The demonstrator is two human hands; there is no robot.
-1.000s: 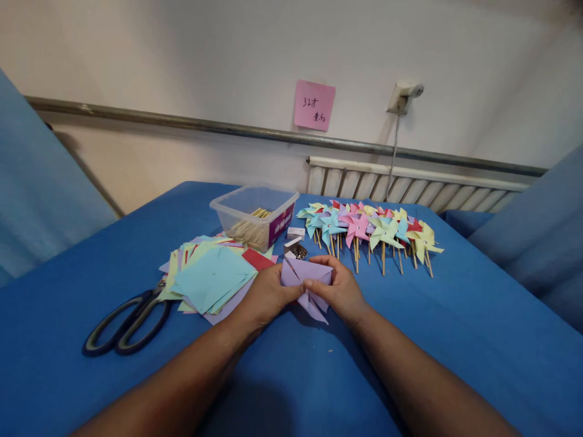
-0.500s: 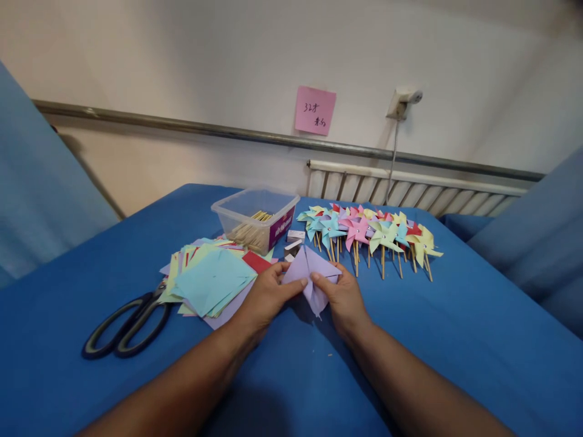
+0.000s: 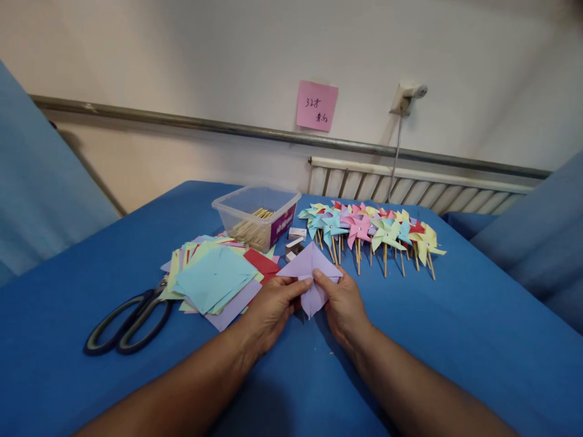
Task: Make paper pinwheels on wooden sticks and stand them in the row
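Both my hands hold a lilac paper square (image 3: 310,265) with cut corners, just above the blue table (image 3: 455,340). My left hand (image 3: 271,306) pinches its lower left part. My right hand (image 3: 342,303) pinches the centre, thumb on top. The paper's upper point stands up toward the far side, and a lower flap hangs between my hands. A pile of coloured paper squares (image 3: 214,278) lies just left of my left hand.
Black scissors (image 3: 127,321) lie at the left. A clear plastic box of wooden sticks (image 3: 255,217) stands behind the pile, with small white boxes (image 3: 296,238) beside it. Several finished pinwheels (image 3: 371,230) lie in a row at the back right. A pink note (image 3: 316,105) hangs on the wall.
The lilac paper was turned between my hands, from a flat-topped shape to one with a point up. My hands drew closer together at its centre.
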